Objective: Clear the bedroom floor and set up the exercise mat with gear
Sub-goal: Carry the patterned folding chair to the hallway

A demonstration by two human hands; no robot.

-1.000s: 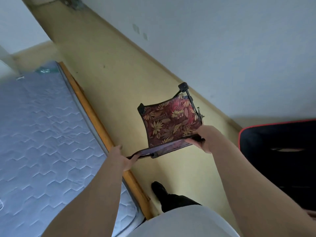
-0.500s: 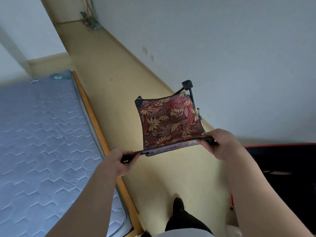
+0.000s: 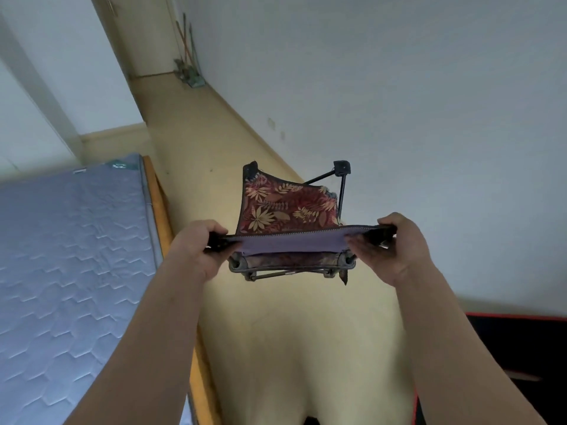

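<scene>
A small folding camp chair with dark red leaf-patterned fabric and a thin black frame hangs in the air in front of me, above the yellow floor. My left hand grips the left end of its near top edge. My right hand grips the right end of the same edge. A purple lining strip shows between my hands. A black frame corner sticks out at the far right of the chair.
A grey quilted mattress on a wooden bed frame fills the left. A white wall runs along the right. A black mat with a red edge lies at lower right. Long-handled cleaning tools lean in the far corner.
The chair has swung level and rises squarely in front of me, its purple lining now showing. My view has turned further down the room toward the far corner.
</scene>
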